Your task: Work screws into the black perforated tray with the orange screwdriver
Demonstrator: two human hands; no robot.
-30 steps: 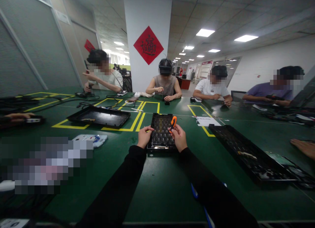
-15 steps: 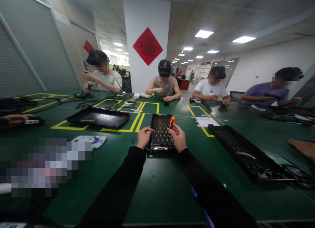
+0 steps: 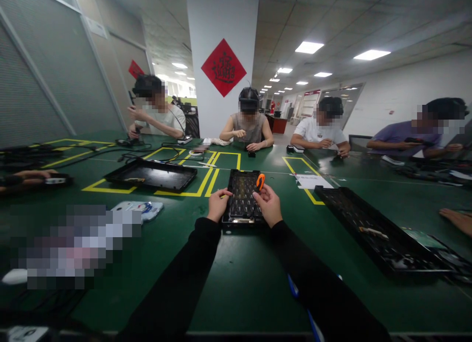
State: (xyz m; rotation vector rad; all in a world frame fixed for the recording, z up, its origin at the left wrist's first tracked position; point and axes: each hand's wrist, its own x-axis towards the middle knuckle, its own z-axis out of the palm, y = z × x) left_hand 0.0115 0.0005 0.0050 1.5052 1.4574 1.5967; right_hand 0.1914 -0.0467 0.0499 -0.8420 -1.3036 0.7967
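Note:
A black rectangular plastic casing (image 3: 241, 197) lies on the green table in front of me, with rows of small pale marks inside and a light strip at its near end. My left hand (image 3: 219, 205) is closed on the casing's left edge, thumb and fingers together over the rim. Between the fingertips of my right hand (image 3: 269, 204) is a screwdriver with an orange and black handle (image 3: 260, 182). The handle points up above the casing's right side. Its tip is hidden or too dark to make out.
A black tray (image 3: 162, 177) lies at left beyond a phone in a pale case (image 3: 153, 210). Another long black tray (image 3: 354, 224) is at right, near a paper sheet (image 3: 313, 181). Several co-workers sit around the green table (image 3: 236, 283); a co-worker's hand (image 3: 455, 220) rests at far right.
The view has shifted slightly. Both hands stay at the casing, and the screwdriver's orange handle is tilted a little more to the right.

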